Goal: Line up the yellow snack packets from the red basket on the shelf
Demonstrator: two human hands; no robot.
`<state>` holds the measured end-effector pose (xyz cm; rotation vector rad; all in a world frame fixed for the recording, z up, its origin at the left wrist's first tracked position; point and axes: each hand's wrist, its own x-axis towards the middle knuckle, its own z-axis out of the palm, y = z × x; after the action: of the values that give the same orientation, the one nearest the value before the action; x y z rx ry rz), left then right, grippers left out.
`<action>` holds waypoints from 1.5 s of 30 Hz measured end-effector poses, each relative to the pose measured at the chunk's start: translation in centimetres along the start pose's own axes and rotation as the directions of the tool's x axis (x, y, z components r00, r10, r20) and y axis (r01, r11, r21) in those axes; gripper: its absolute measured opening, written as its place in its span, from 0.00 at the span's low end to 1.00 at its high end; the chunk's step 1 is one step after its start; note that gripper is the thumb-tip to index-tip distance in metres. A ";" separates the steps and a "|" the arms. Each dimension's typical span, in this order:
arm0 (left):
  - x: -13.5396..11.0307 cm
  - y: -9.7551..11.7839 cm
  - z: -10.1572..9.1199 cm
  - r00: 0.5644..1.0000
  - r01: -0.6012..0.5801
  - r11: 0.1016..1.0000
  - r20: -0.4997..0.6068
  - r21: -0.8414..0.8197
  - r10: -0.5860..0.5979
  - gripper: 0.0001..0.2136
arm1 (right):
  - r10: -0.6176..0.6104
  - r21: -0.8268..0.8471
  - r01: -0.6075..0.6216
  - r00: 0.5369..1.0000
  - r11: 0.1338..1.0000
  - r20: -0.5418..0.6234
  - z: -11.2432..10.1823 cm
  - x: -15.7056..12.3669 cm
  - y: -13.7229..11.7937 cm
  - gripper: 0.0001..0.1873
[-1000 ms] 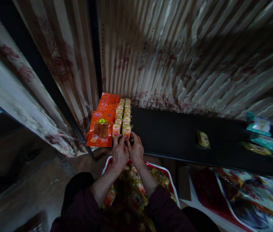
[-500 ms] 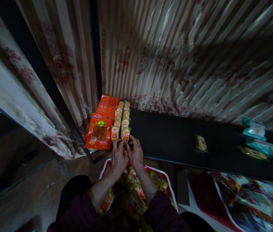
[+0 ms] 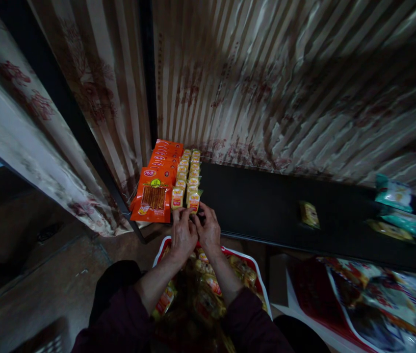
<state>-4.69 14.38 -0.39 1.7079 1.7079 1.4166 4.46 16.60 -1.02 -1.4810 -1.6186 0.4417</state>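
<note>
Two rows of small yellow snack packets stand on the black shelf (image 3: 252, 196). At the front of the right row, a yellow snack packet (image 3: 193, 200) has its near end between my hands. My left hand (image 3: 183, 239) has bent fingers closed at its lower left edge, close to the front packet (image 3: 177, 197) of the left row. Against its lower right side, my right hand (image 3: 208, 233) holds with curled fingers; the fingertips are partly hidden. Orange snack bags (image 3: 154, 193) lie overlapped in a row left of the packets.
Below my forearms is a red basket with a white rim (image 3: 263, 279), full of yellow packets. Farther right on the shelf lie a single packet (image 3: 309, 214) and teal bags (image 3: 394, 192). Another red container (image 3: 313, 299) holds bags. Patterned curtain (image 3: 222, 73) and a dark post (image 3: 148, 73) border the shelf.
The whole view has shifted slightly. Both hands stay at the front packet of the right row, with almost no change in their grip.
</note>
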 end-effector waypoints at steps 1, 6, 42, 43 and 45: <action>0.0 0.0 0.0 1.000 0.002 1.000 0.000 -0.002 -0.002 0.19 | -0.001 0.001 0.001 1.000 1.000 0.000 0.0 0.0 0.0 0.20; 0.0 0.0 0.0 1.000 -0.003 1.000 -0.015 -0.012 0.003 0.18 | 0.003 0.001 -0.003 1.000 1.000 -0.003 0.0 0.1 -0.2 0.20; -1.5 0.5 -0.8 0.968 -0.217 0.972 0.110 -0.091 0.226 0.14 | -0.002 0.013 0.003 0.998 1.000 -0.060 -1.8 -2.8 1.2 0.21; -2.0 0.6 -0.8 0.952 -0.241 0.965 0.168 -0.102 0.256 0.14 | -0.010 -0.001 0.010 0.998 1.000 -0.058 -2.2 -3.5 1.5 0.21; -3.2 0.7 -0.5 0.913 -0.274 0.956 0.283 -0.107 0.293 0.15 | -0.021 -0.033 0.019 0.999 0.999 -0.048 -2.9 -5.1 2.3 0.23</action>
<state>-4.03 11.18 -0.83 2.0755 1.2809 1.2327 7.63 11.58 -2.94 -1.4873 -1.6084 0.3673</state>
